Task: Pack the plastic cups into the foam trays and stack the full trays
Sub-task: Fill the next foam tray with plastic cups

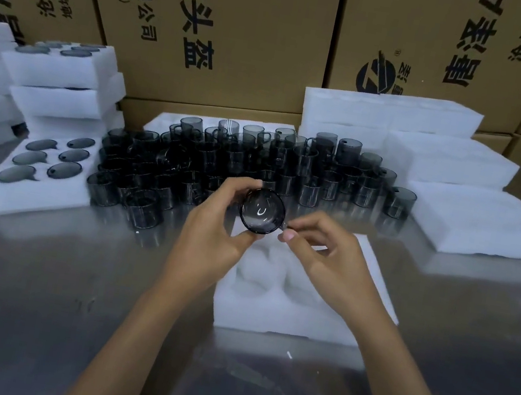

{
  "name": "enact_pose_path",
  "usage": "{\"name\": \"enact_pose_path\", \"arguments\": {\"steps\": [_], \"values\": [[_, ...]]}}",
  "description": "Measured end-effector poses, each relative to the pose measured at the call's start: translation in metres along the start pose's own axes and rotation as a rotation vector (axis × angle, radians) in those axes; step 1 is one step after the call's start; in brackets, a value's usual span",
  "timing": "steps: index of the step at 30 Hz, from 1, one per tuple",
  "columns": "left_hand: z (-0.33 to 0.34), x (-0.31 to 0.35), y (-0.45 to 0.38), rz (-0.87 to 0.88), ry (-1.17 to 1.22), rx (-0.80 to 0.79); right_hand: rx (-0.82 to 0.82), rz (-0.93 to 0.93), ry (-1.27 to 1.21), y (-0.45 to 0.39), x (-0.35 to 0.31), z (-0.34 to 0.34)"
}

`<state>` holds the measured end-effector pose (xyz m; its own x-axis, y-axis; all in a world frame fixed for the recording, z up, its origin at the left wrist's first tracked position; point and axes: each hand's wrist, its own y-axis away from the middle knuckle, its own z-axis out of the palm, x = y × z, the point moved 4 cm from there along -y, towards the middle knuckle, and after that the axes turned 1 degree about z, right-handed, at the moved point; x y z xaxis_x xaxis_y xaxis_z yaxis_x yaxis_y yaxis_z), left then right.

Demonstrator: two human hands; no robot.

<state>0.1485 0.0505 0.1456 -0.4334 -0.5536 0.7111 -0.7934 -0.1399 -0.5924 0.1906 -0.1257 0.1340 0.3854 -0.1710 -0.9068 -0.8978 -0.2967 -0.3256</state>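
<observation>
I hold one dark smoky plastic cup tipped on its side above an empty white foam tray. My left hand grips the cup's body with thumb and fingers curled around it. My right hand pinches the cup's small handle at its right edge. Behind the hands, several more dark cups stand crowded together on the metal table. At the left lies a full foam tray with cups sunk in its pockets.
A stack of full foam trays rises at the back left. Empty foam trays are piled at the back right, and one flat foam sheet lies right of the cups. Printed cardboard boxes wall off the rear.
</observation>
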Motion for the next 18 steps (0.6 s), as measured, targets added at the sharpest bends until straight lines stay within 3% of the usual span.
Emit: {"name": "enact_pose_path", "arguments": {"steps": [7,18], "values": [[-0.001,0.005,0.003,0.090,-0.226,0.011,0.084,-0.043,0.080,0.002,0.005,0.002],[0.008,-0.037,0.006,-0.288,0.023,-0.234,0.007,-0.030,0.310,0.007,0.010,0.009]]}}
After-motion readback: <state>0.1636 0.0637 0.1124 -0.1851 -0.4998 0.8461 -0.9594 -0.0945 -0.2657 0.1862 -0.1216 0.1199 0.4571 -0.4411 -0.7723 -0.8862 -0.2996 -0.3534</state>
